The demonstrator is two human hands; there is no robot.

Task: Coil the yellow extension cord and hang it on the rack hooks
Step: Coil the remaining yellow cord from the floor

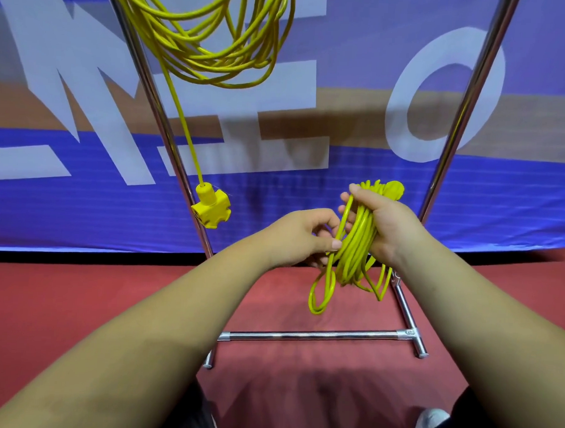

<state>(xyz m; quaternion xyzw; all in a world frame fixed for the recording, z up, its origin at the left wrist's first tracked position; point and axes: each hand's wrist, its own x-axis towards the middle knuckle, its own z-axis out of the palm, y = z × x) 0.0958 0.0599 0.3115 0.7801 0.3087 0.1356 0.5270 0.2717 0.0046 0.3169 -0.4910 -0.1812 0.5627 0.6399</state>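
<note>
My right hand (381, 222) grips a small bundle of yellow cord (353, 248), its loops hanging below my fist toward the floor. My left hand (301, 235) pinches one strand of that bundle between thumb and fingers. A larger coil of yellow extension cord (216, 42) hangs from the top of the rack, out of frame. From it one strand drops down to a yellow multi-outlet socket block (211, 208) dangling beside the left rack pole (156, 113). The hooks are not in view.
The chrome rack has a right pole (464, 114), a low crossbar (312, 336) and feet on the red floor (79, 302). A blue banner with large white letters (435, 193) stands right behind it. A shoe tip (430, 424) shows at bottom right.
</note>
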